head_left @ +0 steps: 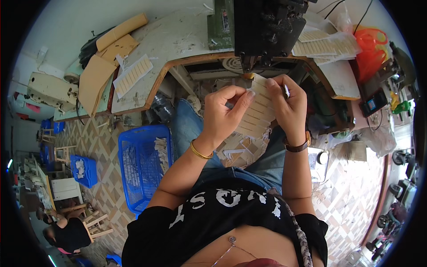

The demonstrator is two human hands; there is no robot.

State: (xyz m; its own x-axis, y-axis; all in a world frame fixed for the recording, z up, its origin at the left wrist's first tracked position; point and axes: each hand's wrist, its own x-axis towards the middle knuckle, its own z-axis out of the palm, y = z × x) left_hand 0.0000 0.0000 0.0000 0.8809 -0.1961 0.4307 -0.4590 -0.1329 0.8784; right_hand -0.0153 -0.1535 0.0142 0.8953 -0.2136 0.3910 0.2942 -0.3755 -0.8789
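The left hand (pixel 227 107) and right hand (pixel 288 101) pinch a striped cream sheet (pixel 257 112), a black machine head (pixel 269 31) just beyond them.

I hold a cream sheet (pixel 256 116) near its far end, my left hand (pixel 227 107) and right hand (pixel 289 106) at opposite edges, its near end pointing toward me. Narrow brownish bars cross it in spaced rows. A small silvery piece (pixel 287 91) (too small to identify) shows at my right hand.
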